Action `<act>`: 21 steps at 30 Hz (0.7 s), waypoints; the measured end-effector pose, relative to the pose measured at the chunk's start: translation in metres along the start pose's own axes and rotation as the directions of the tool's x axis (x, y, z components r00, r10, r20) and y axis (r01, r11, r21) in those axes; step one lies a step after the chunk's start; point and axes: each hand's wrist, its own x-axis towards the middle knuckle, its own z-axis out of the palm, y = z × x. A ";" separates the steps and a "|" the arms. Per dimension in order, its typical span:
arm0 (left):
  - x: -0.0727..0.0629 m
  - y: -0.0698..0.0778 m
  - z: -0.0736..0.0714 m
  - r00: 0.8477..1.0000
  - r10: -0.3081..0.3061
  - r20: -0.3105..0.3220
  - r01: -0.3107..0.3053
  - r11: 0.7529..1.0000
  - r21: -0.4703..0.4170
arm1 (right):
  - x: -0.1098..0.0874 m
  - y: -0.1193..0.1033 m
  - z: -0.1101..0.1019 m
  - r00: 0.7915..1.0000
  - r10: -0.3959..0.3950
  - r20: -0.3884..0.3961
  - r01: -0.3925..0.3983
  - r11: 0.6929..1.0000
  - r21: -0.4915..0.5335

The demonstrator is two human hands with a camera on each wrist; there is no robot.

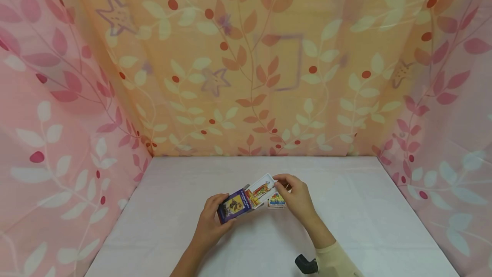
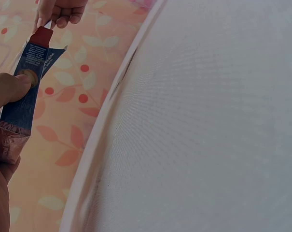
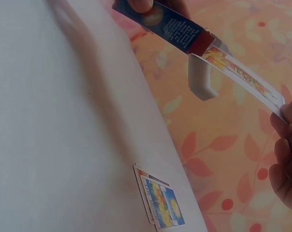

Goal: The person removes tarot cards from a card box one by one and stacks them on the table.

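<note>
My left hand (image 1: 212, 221) grips a dark blue card box (image 1: 233, 207) with a yellow picture on its front, held tilted over the table. The left wrist view shows the thumb pressed on the box's narrow side (image 2: 21, 104) and a flap (image 2: 54, 57) sticking out near the open end. An illustrated, white-bordered card (image 1: 262, 190) juts far out of that end. My right hand (image 1: 297, 198) pinches the card's outer end between thumb and fingers. Under the right hand, a few overlapping picture cards (image 3: 164, 203) lie face up on the table.
A white cloth covers the table (image 1: 153, 243). Patterned curtains (image 1: 246, 63) enclose it at the back and on both sides. Beside the right sleeve (image 1: 336, 260) is a black curved object (image 1: 306, 264).
</note>
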 end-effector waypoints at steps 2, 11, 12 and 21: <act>0.000 0.000 0.000 1.000 0.005 0.000 -0.005 1.000 -0.006 | 0.002 0.002 -0.002 1.000 -0.008 -0.001 0.008 1.000 -0.013; 0.000 -0.001 -0.001 1.000 0.009 -0.001 -0.009 1.000 -0.012 | 0.012 -0.003 -0.008 1.000 0.000 0.024 0.002 0.998 -0.064; 0.000 -0.001 -0.001 1.000 0.011 -0.002 -0.011 1.000 -0.010 | 0.012 -0.004 -0.009 1.000 -0.001 0.028 0.003 0.998 -0.068; 0.000 -0.002 -0.001 1.000 0.005 -0.003 -0.005 1.000 -0.014 | 0.020 -0.002 -0.014 0.995 -0.079 0.059 0.084 0.992 -0.091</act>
